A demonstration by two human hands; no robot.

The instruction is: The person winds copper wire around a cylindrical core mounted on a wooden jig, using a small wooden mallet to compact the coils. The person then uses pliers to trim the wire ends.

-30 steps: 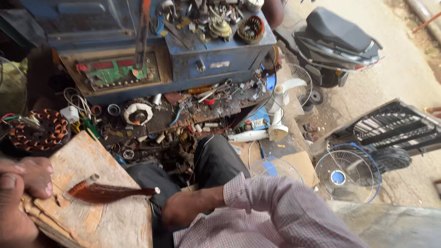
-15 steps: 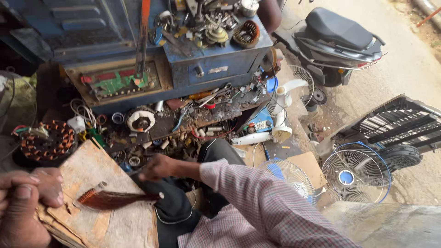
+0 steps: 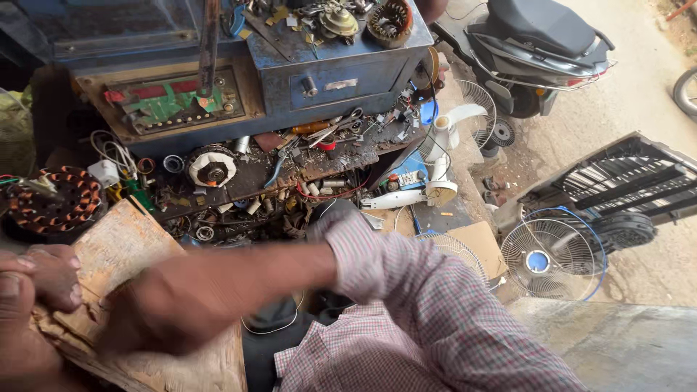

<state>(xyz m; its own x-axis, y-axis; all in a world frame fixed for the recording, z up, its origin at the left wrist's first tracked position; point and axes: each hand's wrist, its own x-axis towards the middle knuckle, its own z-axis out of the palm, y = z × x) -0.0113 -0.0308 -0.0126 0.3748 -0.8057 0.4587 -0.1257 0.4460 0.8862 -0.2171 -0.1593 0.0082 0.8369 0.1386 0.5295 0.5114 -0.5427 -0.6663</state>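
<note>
Landmark: I took the wooden board (image 3: 138, 247) at the lower left as my reference.
Left hand: my left hand (image 3: 33, 290) sat curled at the board's left edge, fingers folded onto the splintered wood; whether it pinched anything I could not tell.
Right hand: my right hand (image 3: 174, 305) lay blurred over the board's middle, checked sleeve (image 3: 435, 305) trailing right; open or closed, I could not tell.
Stator: a copper-wound stator (image 3: 54, 203) sat just beyond the board's far left corner.
Bench: the cluttered blue workbench (image 3: 327, 72) crowded the board's far edge.
Open room: right of the board, past a white fan (image 3: 552, 258), was bare ground.
</note>
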